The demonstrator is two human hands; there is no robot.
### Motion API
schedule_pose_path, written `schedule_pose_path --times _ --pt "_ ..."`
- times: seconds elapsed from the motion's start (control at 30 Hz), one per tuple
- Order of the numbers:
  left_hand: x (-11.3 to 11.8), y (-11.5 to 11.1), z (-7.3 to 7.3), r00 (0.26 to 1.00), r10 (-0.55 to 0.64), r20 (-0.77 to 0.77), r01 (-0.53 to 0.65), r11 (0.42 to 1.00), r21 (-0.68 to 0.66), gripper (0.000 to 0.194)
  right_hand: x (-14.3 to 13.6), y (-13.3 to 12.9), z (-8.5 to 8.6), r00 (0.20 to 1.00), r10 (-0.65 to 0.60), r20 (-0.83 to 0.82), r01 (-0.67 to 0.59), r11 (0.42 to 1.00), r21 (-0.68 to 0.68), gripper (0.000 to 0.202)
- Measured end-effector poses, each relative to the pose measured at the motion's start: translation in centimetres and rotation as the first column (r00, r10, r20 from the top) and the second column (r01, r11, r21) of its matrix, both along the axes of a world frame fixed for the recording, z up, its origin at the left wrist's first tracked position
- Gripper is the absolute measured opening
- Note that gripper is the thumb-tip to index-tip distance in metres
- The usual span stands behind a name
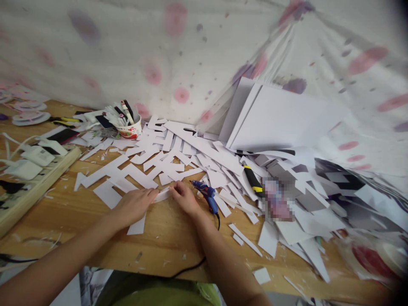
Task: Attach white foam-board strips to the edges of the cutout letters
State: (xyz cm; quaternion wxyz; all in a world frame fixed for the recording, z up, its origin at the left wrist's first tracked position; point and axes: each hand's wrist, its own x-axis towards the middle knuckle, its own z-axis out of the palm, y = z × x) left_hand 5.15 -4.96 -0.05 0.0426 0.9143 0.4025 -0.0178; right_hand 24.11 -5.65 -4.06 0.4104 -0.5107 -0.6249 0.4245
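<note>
A short white strip of card or foam board lies between my two hands, low over the wooden table. My left hand has its fingers together on the strip's left end. At the other end, my right hand pinches it between thumb and fingers. Just right of that hand rests a blue glue gun, its black cord running down to the table's front edge. Beyond both hands lie large white cut-out shapes. A white piece sits partly under my left wrist.
A power strip with white chargers stands at the left. Behind it is a paper cup of pens. White offcuts pile up on the right around a yellow-black cutter handle. Large white boards lean on the plastic-covered wall.
</note>
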Motion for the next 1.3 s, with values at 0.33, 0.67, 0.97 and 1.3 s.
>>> schedule_pose_path --times 0.33,0.67,0.97,1.3 --pt "0.0 0.0 -0.1 0.999 0.013 0.042 -0.012 1.0 -0.015 0.031 -0.4 0.1 0.2 0.999 -0.026 0.045 0.028 0.999 -0.037 0.021" --pt "0.0 1.1 1.1 0.976 0.15 0.159 -0.107 0.961 -0.254 0.039 -0.3 0.6 -0.4 0.994 0.045 -0.098 -0.045 0.999 0.003 0.021" --pt "4.2 5.0 0.2 0.888 0.259 0.38 -0.328 0.936 0.13 0.035 -0.2 0.9 -1.0 0.995 0.061 -0.082 -0.062 0.998 -0.002 0.025" --pt "4.4 4.4 -1.5 0.915 0.155 0.372 -0.269 0.923 0.276 0.035 -0.3 0.7 -1.2 0.991 0.059 -0.117 -0.056 0.998 0.028 0.022"
